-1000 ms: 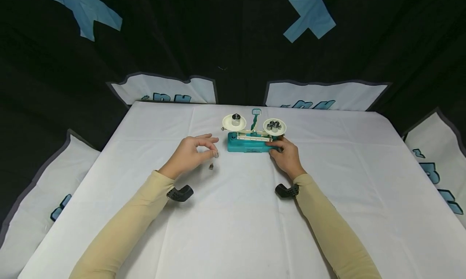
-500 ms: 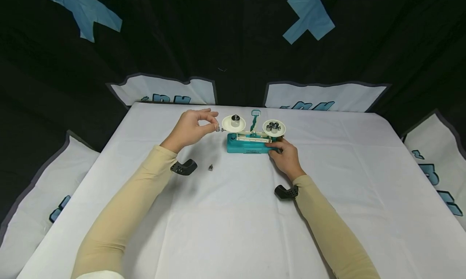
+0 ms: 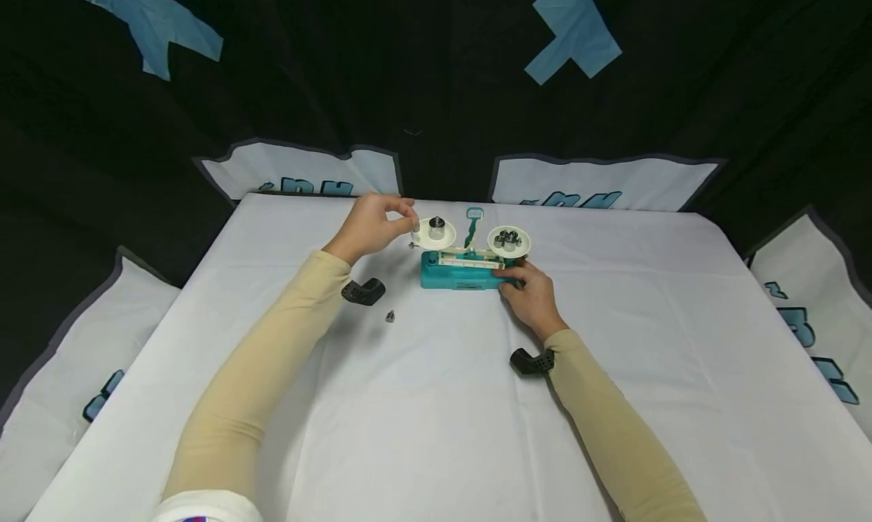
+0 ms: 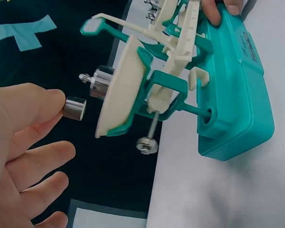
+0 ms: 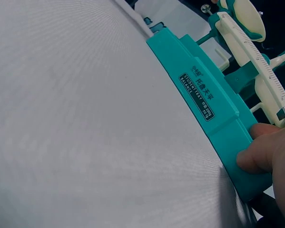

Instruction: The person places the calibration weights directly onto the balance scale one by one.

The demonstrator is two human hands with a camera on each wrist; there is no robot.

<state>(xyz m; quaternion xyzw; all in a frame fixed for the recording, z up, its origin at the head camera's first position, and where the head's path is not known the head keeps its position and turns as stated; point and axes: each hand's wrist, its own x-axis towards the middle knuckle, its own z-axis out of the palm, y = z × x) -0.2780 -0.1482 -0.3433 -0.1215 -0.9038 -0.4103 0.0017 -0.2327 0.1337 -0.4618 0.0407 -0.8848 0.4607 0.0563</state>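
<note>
A green tray balance (image 3: 456,280) with two cream pans stands toward the back of the table. My left hand (image 3: 375,223) pinches a small cylindrical metal weight (image 4: 74,109) between thumb and index finger, right beside the left pan (image 4: 125,90). The other fingers of that hand are spread apart. A larger knobbed metal weight (image 4: 102,81) stands on this pan. Several smaller weights (image 3: 508,239) are on the right pan (image 3: 509,255). My right hand (image 3: 534,299) grips the right end of the green base, its thumb on the front face.
One small metal weight (image 3: 390,317) is on the white tablecloth (image 3: 422,416), in front and to the left of the balance. Behind the table hangs a black curtain (image 3: 327,68) with blue tape (image 3: 575,34) on it.
My left hand has carried the pinched weight up and away from the table to the left pan's edge. My right hand keeps its grip on the balance base.
</note>
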